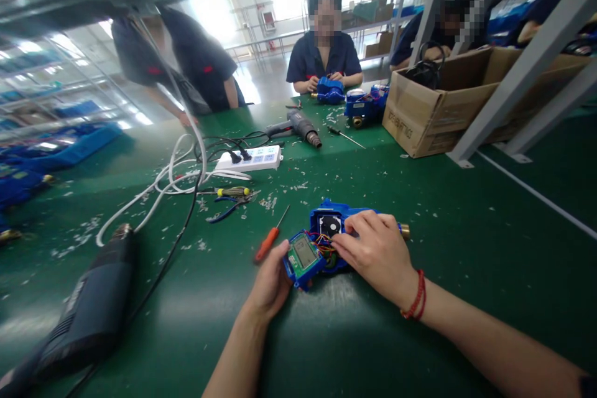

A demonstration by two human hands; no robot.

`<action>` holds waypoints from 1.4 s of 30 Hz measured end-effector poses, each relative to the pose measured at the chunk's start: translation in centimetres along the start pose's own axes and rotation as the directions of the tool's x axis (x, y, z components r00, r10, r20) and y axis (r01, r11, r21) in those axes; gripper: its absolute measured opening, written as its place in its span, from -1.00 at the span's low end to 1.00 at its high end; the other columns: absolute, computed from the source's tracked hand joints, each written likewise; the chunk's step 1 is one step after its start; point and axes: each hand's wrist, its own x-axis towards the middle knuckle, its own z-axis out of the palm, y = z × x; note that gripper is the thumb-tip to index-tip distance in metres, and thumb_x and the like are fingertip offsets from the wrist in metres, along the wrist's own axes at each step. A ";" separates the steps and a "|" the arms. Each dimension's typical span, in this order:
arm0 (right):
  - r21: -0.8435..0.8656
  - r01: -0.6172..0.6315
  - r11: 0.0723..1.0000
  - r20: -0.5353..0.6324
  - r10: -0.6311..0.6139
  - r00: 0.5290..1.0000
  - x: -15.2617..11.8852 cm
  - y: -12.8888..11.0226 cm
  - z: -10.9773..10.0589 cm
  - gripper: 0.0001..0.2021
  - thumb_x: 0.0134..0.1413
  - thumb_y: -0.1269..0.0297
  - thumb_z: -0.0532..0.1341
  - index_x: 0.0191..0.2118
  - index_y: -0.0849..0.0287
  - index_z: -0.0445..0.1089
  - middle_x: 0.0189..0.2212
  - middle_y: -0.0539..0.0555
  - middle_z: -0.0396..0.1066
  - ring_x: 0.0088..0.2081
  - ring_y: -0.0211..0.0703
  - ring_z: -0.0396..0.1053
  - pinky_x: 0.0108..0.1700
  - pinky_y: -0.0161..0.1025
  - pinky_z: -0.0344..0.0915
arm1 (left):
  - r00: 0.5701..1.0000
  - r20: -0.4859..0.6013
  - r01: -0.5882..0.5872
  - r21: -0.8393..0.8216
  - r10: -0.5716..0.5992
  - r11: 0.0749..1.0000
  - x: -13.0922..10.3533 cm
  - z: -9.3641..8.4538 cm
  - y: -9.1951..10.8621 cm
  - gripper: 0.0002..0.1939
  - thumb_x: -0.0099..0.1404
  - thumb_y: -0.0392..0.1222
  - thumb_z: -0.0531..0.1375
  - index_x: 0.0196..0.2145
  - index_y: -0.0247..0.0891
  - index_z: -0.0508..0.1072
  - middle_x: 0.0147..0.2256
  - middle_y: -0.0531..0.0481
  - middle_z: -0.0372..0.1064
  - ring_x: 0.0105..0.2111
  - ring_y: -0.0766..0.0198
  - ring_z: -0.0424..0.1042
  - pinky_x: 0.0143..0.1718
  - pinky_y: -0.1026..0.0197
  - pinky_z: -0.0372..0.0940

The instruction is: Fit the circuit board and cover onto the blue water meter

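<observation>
On the worktop [466, 261], a heat gun [96, 298] and pliers [228, 207] lie leftward, an orange screwdriver [267, 244] near the left hand [270, 281], whose grip is closed on the display module [305, 254]; the right hand's [379, 250] fingertips, perhaps pinching wires [325, 239], reach into the blue meter body [344, 211].

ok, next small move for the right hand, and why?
I'd probably ease the wires into the blue housing: they lie exposed between it and the display module, which the left hand holds to one side, and the right hand is at them.
</observation>
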 end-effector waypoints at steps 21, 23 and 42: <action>0.142 0.072 0.987 -0.057 -0.065 0.996 -0.6 1.5 -0.7 -0.92 0.11 0.31 0.19 -0.37 0.13 0.42 -0.33 -0.01 0.37 -0.22 -0.11 0.19 -0.20 -0.12 0.03 | 0.999 -0.022 -0.026 0.015 0.026 1.000 -0.4 0.4 0.3 -0.69 0.14 -0.03 0.20 -0.43 -0.38 0.33 -0.63 0.07 0.23 -0.71 0.40 0.20 -0.75 0.42 0.12; 0.119 0.098 0.988 -0.076 -0.090 0.993 -0.9 1.5 -0.5 -0.92 0.12 0.32 0.19 -0.36 0.15 0.41 -0.32 -0.01 0.38 -0.21 -0.10 0.20 -0.18 -0.10 0.04 | 0.999 -0.008 -0.037 0.024 0.037 0.999 -0.3 0.4 0.2 -0.68 0.14 -0.01 0.20 -0.45 -0.37 0.32 -0.64 0.08 0.21 -0.71 0.40 0.19 -0.75 0.42 0.12; 0.258 0.106 0.960 -0.109 -0.080 0.991 -5.8 1.1 -2.5 -0.86 0.12 0.43 0.14 -0.19 0.18 0.35 -0.20 0.12 0.30 -0.11 -0.08 0.22 -0.10 -0.11 0.14 | 0.993 0.110 0.013 0.239 -0.040 0.971 -3.9 1.3 -0.3 -0.61 0.33 -0.01 -0.01 -0.43 -0.42 0.34 -0.56 -0.08 0.31 -0.61 0.31 0.29 -0.59 0.33 0.24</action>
